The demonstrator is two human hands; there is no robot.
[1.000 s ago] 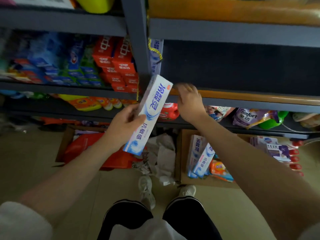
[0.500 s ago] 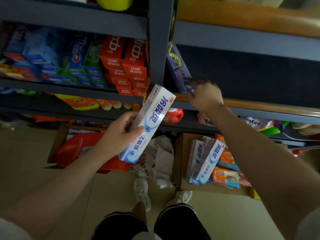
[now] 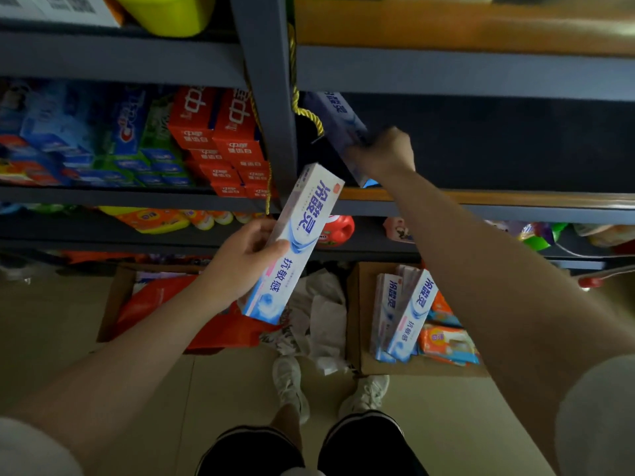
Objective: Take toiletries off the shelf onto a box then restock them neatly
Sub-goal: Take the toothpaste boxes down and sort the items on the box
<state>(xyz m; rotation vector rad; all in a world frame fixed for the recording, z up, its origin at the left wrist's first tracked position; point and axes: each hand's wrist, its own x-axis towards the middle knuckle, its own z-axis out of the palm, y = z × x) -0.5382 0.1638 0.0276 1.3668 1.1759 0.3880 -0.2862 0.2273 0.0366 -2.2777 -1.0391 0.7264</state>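
Note:
My left hand grips a white and blue toothpaste box, held tilted in front of the shelf post. My right hand reaches into the dark right shelf bay and holds another toothpaste box that leans against the post there. The wooden shelf board of that bay is otherwise bare. On the floor below, a cardboard box holds two more toothpaste boxes standing on end beside orange packets.
The left shelf bay is packed with red toothpaste boxes and blue ones. A yellow rope hangs on the grey post. A second cardboard box with a red bag, crumpled paper and my shoes are on the floor.
My right hand rose from the shelf edge into the bay and took hold of the leaning toothpaste box. The view moved closer; my left hand kept its box.

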